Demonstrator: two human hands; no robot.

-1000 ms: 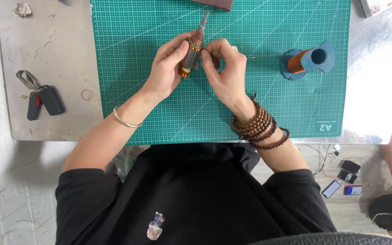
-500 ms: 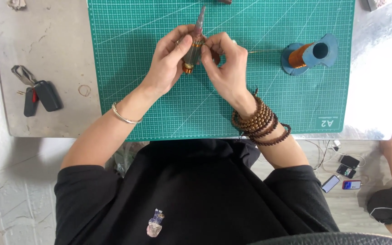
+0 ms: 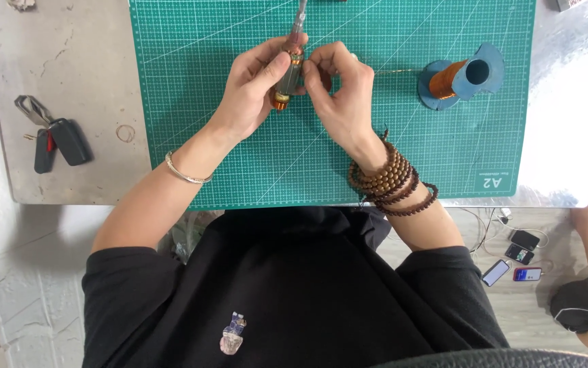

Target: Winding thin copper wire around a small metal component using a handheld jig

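One small copper-wound motor rotor was pinched by the left hand and right hand over one green cutting mat; one blue copper-wire spool lay right of it.

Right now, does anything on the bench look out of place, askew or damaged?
Little stands out. The copper wire spool lies tipped on its side on the green cutting mat, its thin wire running toward the right hand. The left hand holds the small motor armature. Nothing spilled or broken.
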